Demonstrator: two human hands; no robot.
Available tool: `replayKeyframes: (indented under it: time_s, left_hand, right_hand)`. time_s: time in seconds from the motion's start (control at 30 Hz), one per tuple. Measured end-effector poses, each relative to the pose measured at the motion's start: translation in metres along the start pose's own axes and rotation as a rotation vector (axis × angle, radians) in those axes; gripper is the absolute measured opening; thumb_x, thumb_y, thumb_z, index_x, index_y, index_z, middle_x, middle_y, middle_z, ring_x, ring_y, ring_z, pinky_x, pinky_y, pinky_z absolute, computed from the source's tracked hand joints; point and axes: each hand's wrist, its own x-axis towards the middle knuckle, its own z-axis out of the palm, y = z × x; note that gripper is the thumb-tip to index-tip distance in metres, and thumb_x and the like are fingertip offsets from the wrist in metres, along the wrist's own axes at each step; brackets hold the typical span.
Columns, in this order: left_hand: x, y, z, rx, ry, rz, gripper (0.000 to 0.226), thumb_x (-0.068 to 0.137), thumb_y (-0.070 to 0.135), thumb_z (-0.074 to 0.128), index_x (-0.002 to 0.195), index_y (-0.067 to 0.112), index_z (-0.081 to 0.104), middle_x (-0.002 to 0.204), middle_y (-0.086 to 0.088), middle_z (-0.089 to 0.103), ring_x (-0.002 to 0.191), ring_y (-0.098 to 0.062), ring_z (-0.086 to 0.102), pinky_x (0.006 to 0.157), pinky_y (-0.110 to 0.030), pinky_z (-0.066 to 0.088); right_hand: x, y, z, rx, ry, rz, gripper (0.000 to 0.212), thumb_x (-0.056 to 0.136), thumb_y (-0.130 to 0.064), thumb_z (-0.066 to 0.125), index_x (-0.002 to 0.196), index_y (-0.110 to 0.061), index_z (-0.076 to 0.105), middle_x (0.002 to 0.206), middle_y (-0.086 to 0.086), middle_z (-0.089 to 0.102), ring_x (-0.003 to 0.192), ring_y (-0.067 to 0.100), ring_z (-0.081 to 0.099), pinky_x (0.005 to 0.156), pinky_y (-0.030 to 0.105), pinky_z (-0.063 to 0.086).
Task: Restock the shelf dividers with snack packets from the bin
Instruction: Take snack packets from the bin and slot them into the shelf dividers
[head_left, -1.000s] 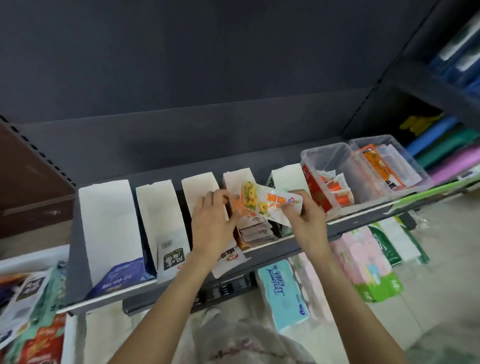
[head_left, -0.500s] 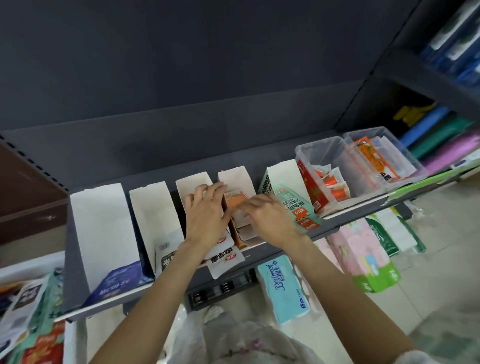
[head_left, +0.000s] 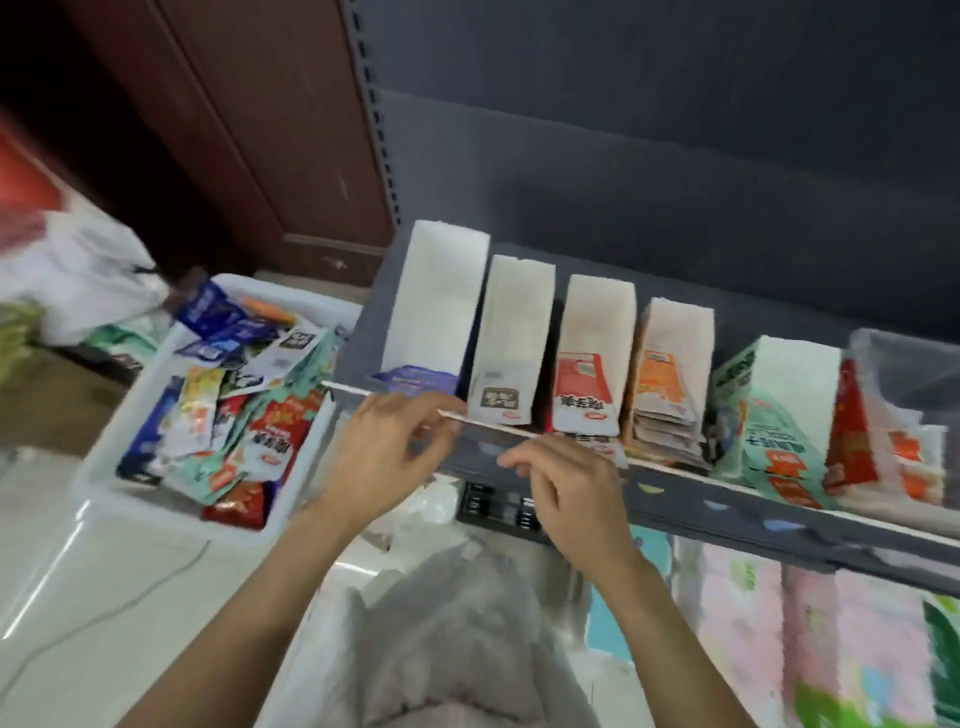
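Left fingers: loosely curled, holding nothing; left hand (head_left: 387, 441) is just in front of the shelf edge (head_left: 675, 475).
Right fingers: slack and half-bent, also empty; right hand (head_left: 563, 483) hangs below the edge.
Packets: heaped in the white bin (head_left: 111, 452), left of both hands.
Nearer hand: the left, judging by the gap.
Packet axis: mixed, no one direction.
Dividers (head_left: 511, 338): behind the hands, several part-filled.

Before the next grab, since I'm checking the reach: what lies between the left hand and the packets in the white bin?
In the head view, only the white bin's right wall separates the left hand from the packets; nothing else lies between.
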Motion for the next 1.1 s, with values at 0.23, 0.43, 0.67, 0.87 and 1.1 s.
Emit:
replayKeyframes:
  time_s: [0.23, 0.43, 0.67, 0.87, 1.1]
  left_hand:
    - [-0.089, -0.124, -0.071, 0.114, 0.006, -0.641, 0.022, 0.091, 0.028, 0.058, 0.111, 0.023, 0.065, 0.102, 0.003, 0.069, 0.081, -0.010, 0.060, 0.066, -0.024, 0.043]
    - [-0.106, -0.241, -0.096, -0.019, 0.188, -0.981, 0.053, 0.086, 0.027, 0.066, 0.133, 0.014, 0.046, 0.133, -0.010, 0.051, 0.113, -0.028, 0.055, 0.089, -0.043, 0.049]
    - [-0.080, -0.315, -0.093, 0.019, -0.027, -0.900, 0.072, 0.086, 0.043, 0.064, 0.145, 0.018, 0.032, 0.145, -0.008, 0.037, 0.129, -0.026, 0.038, 0.102, -0.043, 0.039]
    - [-0.051, -0.328, -0.070, 0.134, -0.256, -0.785, 0.100, 0.077, 0.065, 0.061, 0.150, 0.018, 0.014, 0.155, -0.009, 0.020, 0.141, -0.030, 0.017, 0.113, -0.044, 0.024]
    - [-0.042, -0.337, -0.062, 0.012, -0.364, -0.837, 0.111, 0.069, 0.051, 0.077, 0.151, 0.021, 0.010, 0.154, -0.010, 0.014, 0.139, -0.035, 0.016, 0.112, -0.049, 0.025]
  right_hand:
    - [0.033, -0.056, 0.119, 0.049, -0.485, -0.066, 0.030, 0.084, -0.010, 0.043, 0.099, -0.015, 0.069, 0.105, -0.004, 0.066, 0.095, 0.016, 0.062, 0.074, 0.025, 0.049]
    - [0.073, -0.090, 0.232, 0.049, -0.694, 0.076, 0.036, 0.093, -0.006, 0.047, 0.124, -0.017, 0.059, 0.129, -0.005, 0.054, 0.118, 0.013, 0.050, 0.098, 0.030, 0.044]
    - [0.105, -0.102, 0.333, -0.089, -0.750, 0.413, 0.046, 0.095, -0.023, 0.052, 0.139, -0.011, 0.041, 0.147, 0.005, 0.032, 0.138, 0.023, 0.028, 0.114, 0.038, 0.029]
    - [0.108, -0.114, 0.364, -0.124, -0.642, 0.645, 0.057, 0.092, -0.040, 0.054, 0.138, -0.010, 0.039, 0.149, 0.011, 0.030, 0.137, 0.027, 0.028, 0.111, 0.038, 0.027]
    - [0.102, -0.114, 0.376, -0.205, -0.757, 0.712, 0.093, 0.081, -0.045, 0.069, 0.149, -0.014, 0.014, 0.153, 0.011, 0.009, 0.137, 0.039, 0.024, 0.106, 0.047, 0.037]
